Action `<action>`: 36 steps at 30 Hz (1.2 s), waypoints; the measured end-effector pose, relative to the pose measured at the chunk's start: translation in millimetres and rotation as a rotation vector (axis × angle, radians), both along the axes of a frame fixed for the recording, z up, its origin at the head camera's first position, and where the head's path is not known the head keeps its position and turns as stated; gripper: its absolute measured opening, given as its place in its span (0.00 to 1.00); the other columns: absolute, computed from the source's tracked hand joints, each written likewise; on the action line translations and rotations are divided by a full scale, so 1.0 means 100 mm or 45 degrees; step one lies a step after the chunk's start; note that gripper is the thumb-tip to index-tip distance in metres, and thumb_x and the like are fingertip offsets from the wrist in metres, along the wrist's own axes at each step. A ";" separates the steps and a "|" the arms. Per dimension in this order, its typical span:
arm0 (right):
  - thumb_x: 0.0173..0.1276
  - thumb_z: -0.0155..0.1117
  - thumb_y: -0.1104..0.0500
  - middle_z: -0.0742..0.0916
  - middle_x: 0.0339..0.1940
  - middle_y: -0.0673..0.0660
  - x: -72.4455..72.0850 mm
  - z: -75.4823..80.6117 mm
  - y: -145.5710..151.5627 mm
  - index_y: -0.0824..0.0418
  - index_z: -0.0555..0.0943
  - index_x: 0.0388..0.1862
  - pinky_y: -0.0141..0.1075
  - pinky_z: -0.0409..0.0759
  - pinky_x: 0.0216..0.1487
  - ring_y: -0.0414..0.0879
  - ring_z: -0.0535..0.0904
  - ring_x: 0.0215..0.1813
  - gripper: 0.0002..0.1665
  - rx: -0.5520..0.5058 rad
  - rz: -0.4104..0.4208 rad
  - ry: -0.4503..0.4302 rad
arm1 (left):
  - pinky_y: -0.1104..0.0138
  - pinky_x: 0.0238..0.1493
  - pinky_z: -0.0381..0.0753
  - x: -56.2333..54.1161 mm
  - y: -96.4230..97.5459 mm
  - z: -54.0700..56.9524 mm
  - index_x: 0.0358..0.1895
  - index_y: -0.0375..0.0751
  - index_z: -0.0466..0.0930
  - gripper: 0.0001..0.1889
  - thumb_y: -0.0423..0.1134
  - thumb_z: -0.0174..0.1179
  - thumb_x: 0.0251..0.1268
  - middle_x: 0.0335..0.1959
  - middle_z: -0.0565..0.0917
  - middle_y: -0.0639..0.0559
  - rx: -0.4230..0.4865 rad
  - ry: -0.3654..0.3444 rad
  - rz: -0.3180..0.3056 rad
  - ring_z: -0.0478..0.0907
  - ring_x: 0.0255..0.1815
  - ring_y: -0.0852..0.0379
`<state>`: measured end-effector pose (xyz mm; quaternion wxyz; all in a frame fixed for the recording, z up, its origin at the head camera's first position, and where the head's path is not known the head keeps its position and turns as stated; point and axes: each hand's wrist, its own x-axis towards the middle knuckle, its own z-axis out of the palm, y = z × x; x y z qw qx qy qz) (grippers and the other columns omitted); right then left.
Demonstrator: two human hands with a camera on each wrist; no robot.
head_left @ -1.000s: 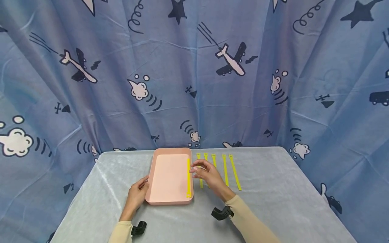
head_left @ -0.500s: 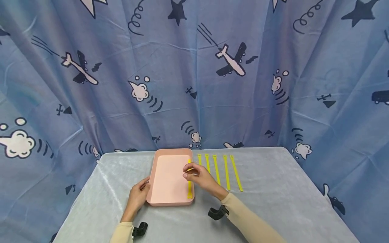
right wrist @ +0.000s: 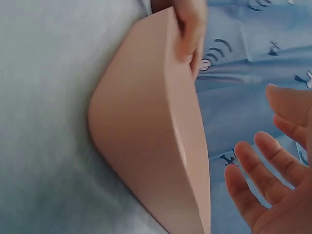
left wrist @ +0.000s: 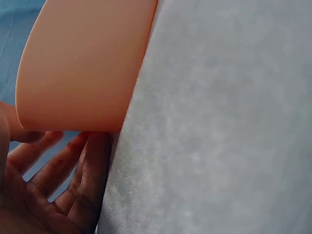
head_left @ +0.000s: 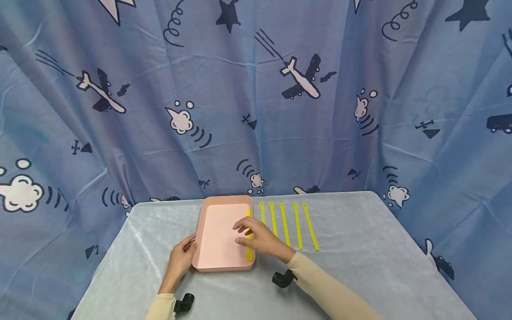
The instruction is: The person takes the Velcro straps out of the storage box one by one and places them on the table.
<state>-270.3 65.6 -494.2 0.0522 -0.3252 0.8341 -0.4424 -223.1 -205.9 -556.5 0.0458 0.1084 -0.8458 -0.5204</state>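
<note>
A shallow pink tray [head_left: 218, 240] lies on the table. My left hand [head_left: 182, 257] holds its left side, thumb at the rim and fingertips against the outer wall, as the tray wall [left wrist: 83, 73] in the left wrist view also shows. Over the tray's right half hovers my right hand [head_left: 262, 238], fingers spread and loosely bent, thumb apart, holding nothing. Below it, along the tray's right inner side, lies a yellow strap [head_left: 250, 255] resembling a cable tie, its middle hidden by the hand. In the right wrist view the right fingers [right wrist: 265, 180] are apart from the tray.
To the tray's right, several more yellow straps [head_left: 298, 226] with squarish heads lie roughly side by side, some partly behind the right hand. Pale grey cloth covers the table [head_left: 360, 266]. A blue patterned curtain [head_left: 224, 111] hangs behind its far edge.
My right hand has moved left and slightly nearer me, from the tray's right rim to over its inside. Thumb and fingers have parted since half a second ago. The left hand stays put.
</note>
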 end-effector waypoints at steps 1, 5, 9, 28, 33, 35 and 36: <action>0.66 0.69 0.54 0.82 0.52 0.48 0.00 0.00 -0.01 0.51 0.80 0.53 0.44 0.81 0.56 0.49 0.80 0.55 0.16 0.059 0.009 0.052 | 0.70 0.48 0.78 0.00 0.00 0.00 0.69 0.43 0.73 0.22 0.40 0.51 0.74 0.58 0.82 0.38 0.000 0.002 0.001 0.81 0.57 0.47; 0.66 0.69 0.52 0.81 0.55 0.45 -0.01 0.01 -0.04 0.50 0.79 0.55 0.41 0.78 0.61 0.46 0.79 0.58 0.19 0.295 0.044 0.228 | 0.68 0.49 0.79 0.00 0.00 0.00 0.68 0.42 0.73 0.22 0.40 0.51 0.74 0.58 0.82 0.38 -0.007 0.008 0.004 0.81 0.57 0.47; 0.66 0.69 0.50 0.80 0.57 0.45 -0.03 0.04 -0.05 0.51 0.79 0.57 0.39 0.75 0.65 0.43 0.77 0.60 0.22 0.466 0.075 0.304 | 0.65 0.51 0.79 0.00 -0.01 0.02 0.68 0.43 0.73 0.22 0.41 0.51 0.74 0.58 0.83 0.38 -0.006 0.005 0.011 0.81 0.57 0.47; 0.54 0.78 0.53 0.82 0.47 0.47 -0.13 0.07 -0.15 0.46 0.82 0.52 0.42 0.73 0.56 0.44 0.78 0.50 0.25 1.019 0.173 0.636 | 0.63 0.52 0.80 0.00 -0.02 0.01 0.69 0.44 0.73 0.22 0.41 0.52 0.75 0.58 0.83 0.40 -0.007 -0.011 0.011 0.81 0.57 0.47; 0.55 0.76 0.57 0.82 0.45 0.46 -0.13 0.03 -0.19 0.44 0.82 0.51 0.41 0.73 0.54 0.44 0.78 0.48 0.23 1.099 0.154 0.626 | 0.62 0.53 0.80 0.00 0.00 0.02 0.69 0.44 0.73 0.22 0.41 0.51 0.75 0.58 0.83 0.40 -0.002 -0.011 0.013 0.81 0.57 0.47; 0.57 0.75 0.58 0.82 0.46 0.46 -0.14 0.01 -0.20 0.44 0.82 0.52 0.42 0.73 0.56 0.44 0.78 0.48 0.23 1.110 0.149 0.600 | 0.59 0.54 0.80 0.00 0.00 0.01 0.69 0.44 0.73 0.22 0.41 0.51 0.75 0.58 0.83 0.40 -0.001 -0.015 0.010 0.81 0.57 0.47; 0.57 0.75 0.58 0.82 0.46 0.46 -0.14 0.00 -0.20 0.44 0.82 0.52 0.42 0.73 0.57 0.44 0.78 0.48 0.23 1.115 0.146 0.589 | 0.58 0.55 0.80 0.00 0.00 0.01 0.69 0.44 0.73 0.22 0.41 0.51 0.75 0.58 0.83 0.40 0.000 -0.015 0.010 0.81 0.57 0.47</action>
